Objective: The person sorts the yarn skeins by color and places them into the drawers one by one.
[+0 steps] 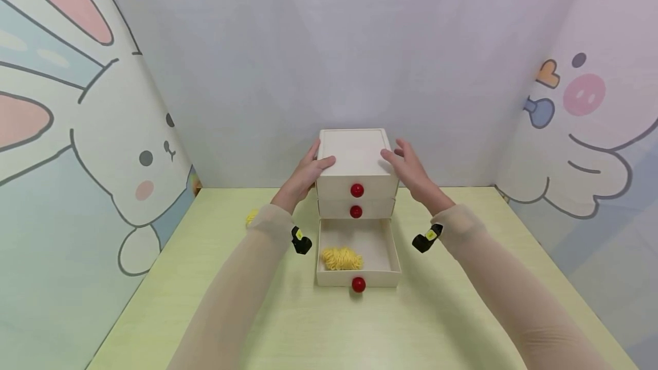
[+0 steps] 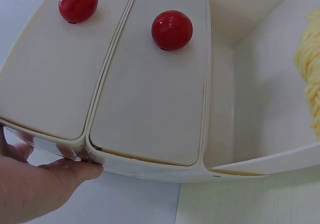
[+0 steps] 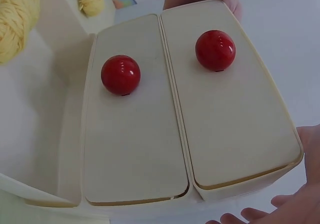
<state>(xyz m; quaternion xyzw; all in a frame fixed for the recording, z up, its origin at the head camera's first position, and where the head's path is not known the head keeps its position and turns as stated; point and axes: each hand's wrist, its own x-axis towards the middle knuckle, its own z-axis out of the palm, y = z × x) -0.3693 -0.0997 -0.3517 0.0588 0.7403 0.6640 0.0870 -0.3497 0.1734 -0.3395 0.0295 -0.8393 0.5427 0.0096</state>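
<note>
A white stack of small drawers (image 1: 354, 153) with round red knobs stands before me. My left hand (image 1: 303, 175) holds its upper left edge, thumb over the top and fingers along the side. At the upper right edge is my right hand (image 1: 413, 173), its thumb at the top corner and its fingers spread loosely beside the wall. The top drawer (image 1: 334, 188) and the middle drawer (image 1: 334, 208) are closed. The bottom drawer (image 1: 377, 244) is pulled out and holds a yellow yarn bundle (image 1: 341, 258) at its front left.
Another yellow bundle (image 1: 251, 217) lies on the pale table (image 1: 205, 278) left of the stack, partly hidden by my left sleeve. A grey-white curtain (image 1: 257, 73) hangs behind. Panels with a cartoon rabbit (image 1: 113, 176) and a cartoon pig (image 1: 565, 159) flank the table.
</note>
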